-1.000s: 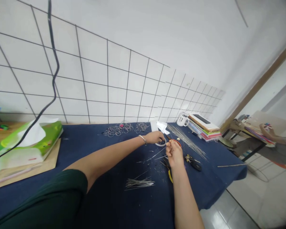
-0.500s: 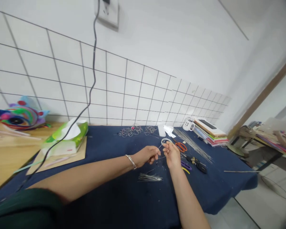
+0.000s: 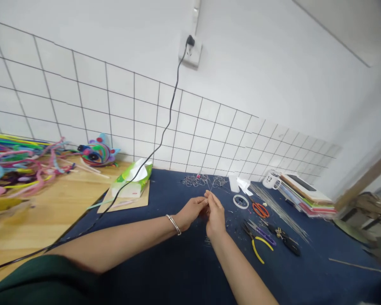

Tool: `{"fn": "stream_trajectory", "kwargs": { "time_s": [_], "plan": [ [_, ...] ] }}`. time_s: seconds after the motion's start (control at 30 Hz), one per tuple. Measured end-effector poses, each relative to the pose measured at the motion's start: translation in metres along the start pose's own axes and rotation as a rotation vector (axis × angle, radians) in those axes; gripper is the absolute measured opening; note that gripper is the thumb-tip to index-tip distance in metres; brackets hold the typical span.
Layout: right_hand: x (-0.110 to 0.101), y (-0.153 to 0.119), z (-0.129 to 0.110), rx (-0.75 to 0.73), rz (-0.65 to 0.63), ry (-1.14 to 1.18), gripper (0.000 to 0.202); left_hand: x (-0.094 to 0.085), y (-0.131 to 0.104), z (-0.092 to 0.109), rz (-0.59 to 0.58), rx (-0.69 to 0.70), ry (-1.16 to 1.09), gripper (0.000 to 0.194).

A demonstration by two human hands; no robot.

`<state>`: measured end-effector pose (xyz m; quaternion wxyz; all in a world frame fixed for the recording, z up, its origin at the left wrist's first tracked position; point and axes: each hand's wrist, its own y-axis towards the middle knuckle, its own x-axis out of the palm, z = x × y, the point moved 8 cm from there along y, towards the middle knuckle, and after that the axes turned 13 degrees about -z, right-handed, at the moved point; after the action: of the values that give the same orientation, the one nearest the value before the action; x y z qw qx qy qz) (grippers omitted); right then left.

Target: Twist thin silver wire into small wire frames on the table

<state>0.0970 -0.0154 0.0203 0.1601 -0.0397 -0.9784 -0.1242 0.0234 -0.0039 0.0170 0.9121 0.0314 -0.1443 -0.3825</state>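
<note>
My left hand (image 3: pixel 189 213) and my right hand (image 3: pixel 215 215) meet above the dark blue cloth, fingertips pinched together. Thin metal wire (image 3: pixel 212 185) sticks up from between the fingers in a narrow V; its lower part is hidden by them. A silver bangle circles my left wrist. Just behind the hands lie tangled wire pieces (image 3: pixel 193 181), one with a red spot. A white ring-shaped roll (image 3: pixel 241 202) rests to the right of my right hand. Cut wires (image 3: pixel 208 241) show only partly below the hands.
On the right lie orange-handled scissors (image 3: pixel 260 209), yellow-handled pliers (image 3: pixel 258 248), a purple tool (image 3: pixel 264 235), black-handled cutters (image 3: pixel 287 241) and long wires (image 3: pixel 282 212). A mug (image 3: pixel 271 180) stands by stacked books (image 3: pixel 306 195). Tissues (image 3: pixel 131 186) and coloured pipe cleaners (image 3: pixel 28 165) are left; a black cable (image 3: pixel 169 118) crosses the view.
My hands have come together from slightly apart, and the wire now points upward. The view has swung left, bringing the pipe cleaners in. The white roll and yellow pliers are now uncovered.
</note>
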Motion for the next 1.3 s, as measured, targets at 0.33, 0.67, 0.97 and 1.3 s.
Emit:
{"fn": "stream_trajectory", "kwargs": {
  "time_s": [0.33,0.67,0.97,1.3],
  "plan": [
    [-0.011,-0.012,-0.016,-0.069,-0.060,-0.497,0.030,-0.019,-0.013,0.016,-0.046,-0.121,0.224,0.040],
    [0.039,-0.026,-0.044,-0.463,-0.348,-1.612,0.028,-0.032,-0.012,-0.001,-0.258,-0.351,0.330,0.044],
    [0.027,-0.020,-0.012,-0.265,-0.581,-1.792,0.022,-0.037,-0.012,-0.006,-0.345,-0.408,0.367,0.048],
    [0.015,-0.014,-0.023,-0.260,-0.480,-1.837,0.022,-0.029,0.000,0.014,-0.338,-0.088,0.554,0.035]
  ]
}}
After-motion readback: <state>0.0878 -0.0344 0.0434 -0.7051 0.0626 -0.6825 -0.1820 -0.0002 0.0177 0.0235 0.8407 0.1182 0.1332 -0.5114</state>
